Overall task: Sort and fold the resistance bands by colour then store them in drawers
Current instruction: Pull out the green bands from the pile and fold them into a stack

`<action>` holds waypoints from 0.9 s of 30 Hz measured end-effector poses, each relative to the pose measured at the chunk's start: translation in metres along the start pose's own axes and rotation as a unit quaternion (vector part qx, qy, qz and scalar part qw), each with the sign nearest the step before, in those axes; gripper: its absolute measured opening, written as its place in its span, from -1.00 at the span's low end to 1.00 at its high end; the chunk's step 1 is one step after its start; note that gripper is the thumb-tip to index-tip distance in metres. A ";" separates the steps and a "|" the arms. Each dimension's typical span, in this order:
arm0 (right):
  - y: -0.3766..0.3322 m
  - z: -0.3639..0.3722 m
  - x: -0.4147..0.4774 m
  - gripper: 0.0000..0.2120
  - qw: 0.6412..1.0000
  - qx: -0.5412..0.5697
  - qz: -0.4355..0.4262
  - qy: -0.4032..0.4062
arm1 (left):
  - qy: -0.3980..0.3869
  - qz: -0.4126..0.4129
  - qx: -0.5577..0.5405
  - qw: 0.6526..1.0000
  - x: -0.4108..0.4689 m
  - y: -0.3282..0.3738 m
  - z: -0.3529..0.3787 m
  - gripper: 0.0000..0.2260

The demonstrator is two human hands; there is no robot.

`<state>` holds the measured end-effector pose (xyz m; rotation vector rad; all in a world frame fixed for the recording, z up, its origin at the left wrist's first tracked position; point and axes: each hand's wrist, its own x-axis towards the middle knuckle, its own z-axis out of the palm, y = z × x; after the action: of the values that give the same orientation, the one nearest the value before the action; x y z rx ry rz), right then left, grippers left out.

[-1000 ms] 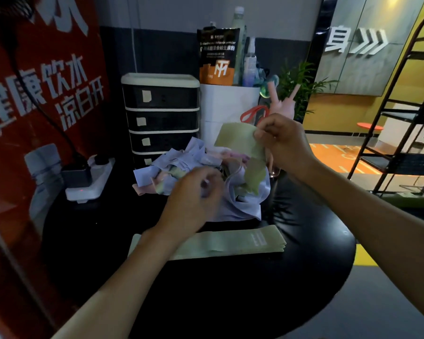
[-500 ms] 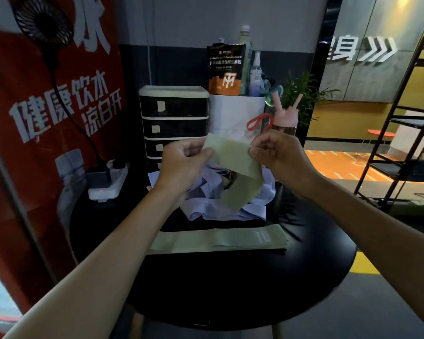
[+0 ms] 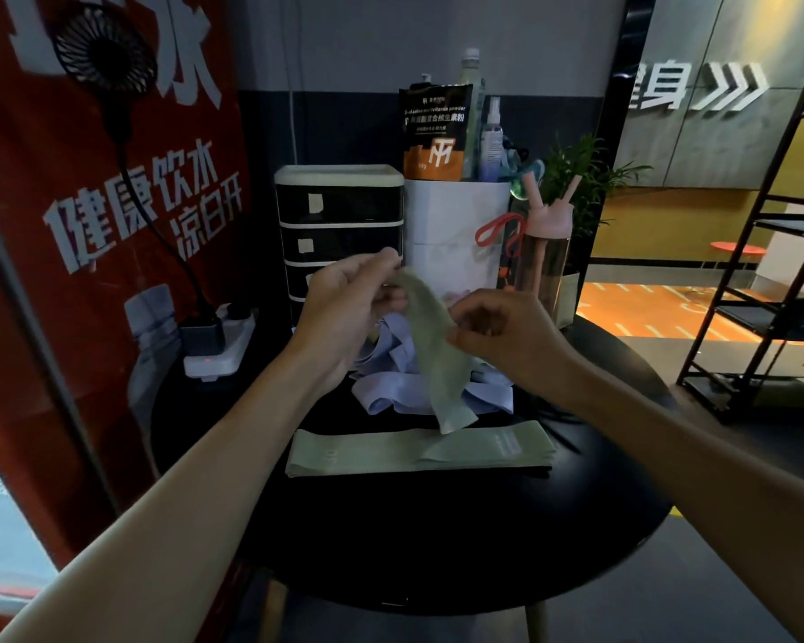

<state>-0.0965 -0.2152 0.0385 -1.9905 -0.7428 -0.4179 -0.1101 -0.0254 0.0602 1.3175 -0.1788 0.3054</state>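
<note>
A pale green resistance band (image 3: 437,359) hangs in the air above the round black table (image 3: 437,540). My left hand (image 3: 344,313) pinches its top end, and my right hand (image 3: 497,336) grips it lower down on the right side. Its loose tail dangles just over a flat stack of green bands (image 3: 418,450) lying across the table. Behind my hands is a heap of lilac bands (image 3: 400,387). The black drawer unit (image 3: 340,225) with a cream top stands at the back, its drawers closed.
A white bin (image 3: 456,234) holding a pouch and bottles stands right of the drawers, with a pink bottle (image 3: 546,252) beside it. A power strip (image 3: 219,345) sits at the table's left edge. A red banner with a fan is on the left, a black rack on the right.
My left hand came up from the heap and took the green band's top end. My right hand slid down the band, which now hangs long and narrow instead of being spread between the hands.
</note>
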 end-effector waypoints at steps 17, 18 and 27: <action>0.000 0.021 0.007 -0.58 0.981 0.108 0.102 -0.123 | -0.137 0.074 0.087 0.984 -0.013 0.019 -0.025 -0.62; 0.000 0.022 0.008 -0.62 0.980 0.113 0.104 -0.123 | -0.140 0.079 0.089 0.983 -0.012 0.020 -0.025 -0.62; -0.025 0.021 0.020 -0.87 0.991 0.097 0.086 0.017 | -0.039 0.078 0.069 0.994 -0.011 0.022 -0.020 -0.59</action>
<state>-0.0984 -0.1808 0.0554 -1.8413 -0.5632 -0.2667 -0.1284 -0.0025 0.0718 1.4560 -0.3325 0.4039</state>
